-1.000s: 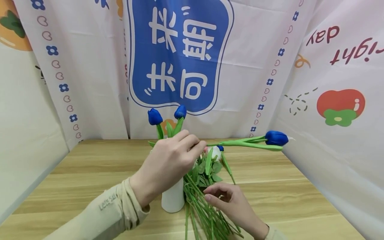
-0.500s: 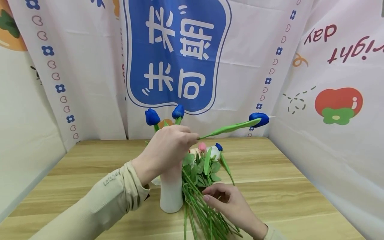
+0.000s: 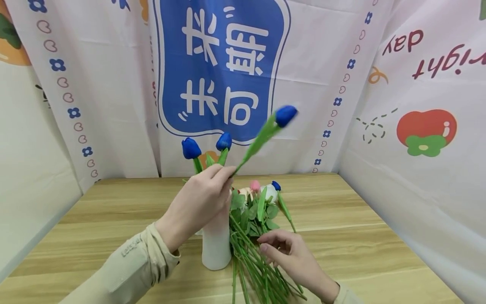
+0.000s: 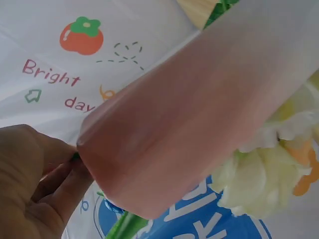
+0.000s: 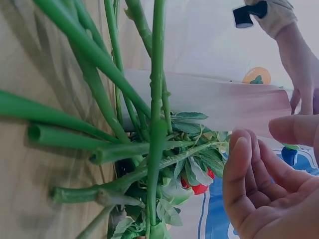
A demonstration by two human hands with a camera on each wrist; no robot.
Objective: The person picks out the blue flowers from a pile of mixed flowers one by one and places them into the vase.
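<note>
My left hand (image 3: 199,202) pinches the stem of a blue tulip (image 3: 285,116) at the mouth of a pink-and-white vase (image 3: 216,249). The tulip slants up to the right. In the left wrist view the fingertips (image 4: 70,149) lie right at the vase rim, with a bit of green stem between them. Two more blue tulips (image 3: 191,148) rise behind the hand from the vase. My right hand (image 3: 296,259) hovers loosely curled beside a bundle of green stems (image 3: 258,266), holding nothing; its thumb and fingers stand apart in the right wrist view.
Right of the vase, the bundle bears leaves, a white bloom (image 3: 270,193), a pink bud (image 3: 255,185) and another blue tulip (image 3: 276,185). A pale cream flower (image 4: 264,179) shows beside the vase in the left wrist view. Printed cloth (image 3: 311,50) walls the wooden table (image 3: 353,236).
The tulip in my left hand has swung from nearly level to steeply upward, its bloom moving left and up. That hand has shifted slightly left. My right hand has hardly moved.
</note>
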